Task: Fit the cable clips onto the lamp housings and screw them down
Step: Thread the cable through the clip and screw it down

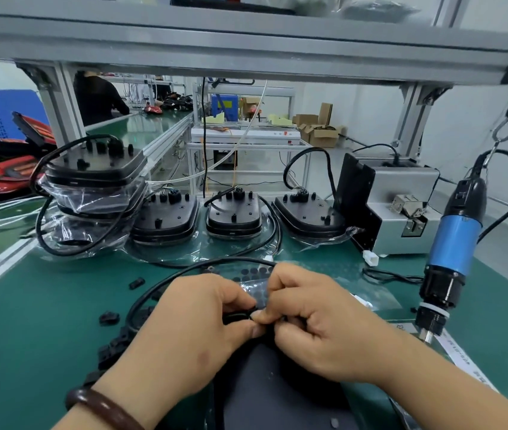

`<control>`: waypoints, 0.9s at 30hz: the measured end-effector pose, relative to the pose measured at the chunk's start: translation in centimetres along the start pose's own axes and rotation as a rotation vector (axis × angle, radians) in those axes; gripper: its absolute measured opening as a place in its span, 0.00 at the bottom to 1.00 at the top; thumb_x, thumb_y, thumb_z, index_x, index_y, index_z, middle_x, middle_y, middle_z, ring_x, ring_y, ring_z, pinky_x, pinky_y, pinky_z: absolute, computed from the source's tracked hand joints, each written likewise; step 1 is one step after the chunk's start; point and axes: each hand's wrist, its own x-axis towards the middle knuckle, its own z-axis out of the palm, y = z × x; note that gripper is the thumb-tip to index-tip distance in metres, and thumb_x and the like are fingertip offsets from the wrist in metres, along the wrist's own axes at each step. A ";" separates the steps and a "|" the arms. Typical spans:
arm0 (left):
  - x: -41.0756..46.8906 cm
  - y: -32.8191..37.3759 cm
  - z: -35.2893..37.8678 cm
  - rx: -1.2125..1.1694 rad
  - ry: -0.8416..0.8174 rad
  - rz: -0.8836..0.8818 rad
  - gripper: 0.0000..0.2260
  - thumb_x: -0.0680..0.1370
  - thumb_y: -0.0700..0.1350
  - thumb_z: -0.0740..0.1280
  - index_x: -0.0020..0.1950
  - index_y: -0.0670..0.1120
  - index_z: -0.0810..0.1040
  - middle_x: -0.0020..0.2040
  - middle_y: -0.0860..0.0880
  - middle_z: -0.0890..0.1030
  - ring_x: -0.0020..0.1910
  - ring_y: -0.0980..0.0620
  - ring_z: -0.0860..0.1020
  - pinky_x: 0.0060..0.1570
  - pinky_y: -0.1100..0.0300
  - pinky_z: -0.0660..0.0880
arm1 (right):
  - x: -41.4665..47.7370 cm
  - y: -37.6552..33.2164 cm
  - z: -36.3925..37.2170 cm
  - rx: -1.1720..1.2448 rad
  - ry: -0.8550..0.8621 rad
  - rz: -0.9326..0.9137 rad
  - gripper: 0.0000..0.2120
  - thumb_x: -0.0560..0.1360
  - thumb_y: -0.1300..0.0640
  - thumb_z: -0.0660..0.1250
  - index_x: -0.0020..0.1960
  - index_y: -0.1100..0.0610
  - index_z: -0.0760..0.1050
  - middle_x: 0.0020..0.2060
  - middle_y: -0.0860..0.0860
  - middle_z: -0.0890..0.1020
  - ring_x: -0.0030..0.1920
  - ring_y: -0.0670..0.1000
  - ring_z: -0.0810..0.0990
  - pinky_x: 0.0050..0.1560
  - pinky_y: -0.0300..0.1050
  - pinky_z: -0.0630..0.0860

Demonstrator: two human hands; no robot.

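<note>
A: Between the fingers [243, 298], what is that small black piece?

B: A cable clip [238, 316], I think, though it is mostly hidden. The left hand [197, 321] and right hand [321, 324] both pinch it with curled fingertips just above the lamp housing [265, 386], probably to work it round the cable [231, 259] before seating it.

A: And around them?

B: Left of the fingers, spare clips [109, 318] lie loose on the green table [29, 321]. To their right hangs the screwdriver [451, 243], handy for the screws. Beyond the fingers, more housings [234, 215] wait in a row. Further off is a factory floor with cardboard boxes [321, 131].
</note>
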 end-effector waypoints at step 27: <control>0.2 -0.4 0.1 -0.057 -0.021 -0.038 0.09 0.61 0.52 0.80 0.32 0.62 0.82 0.35 0.66 0.81 0.37 0.63 0.79 0.39 0.68 0.71 | -4.5 9.3 -9.5 0.494 1.079 0.919 0.29 0.68 0.40 0.74 0.61 0.57 0.74 0.46 0.51 0.80 0.36 0.48 0.77 0.30 0.39 0.72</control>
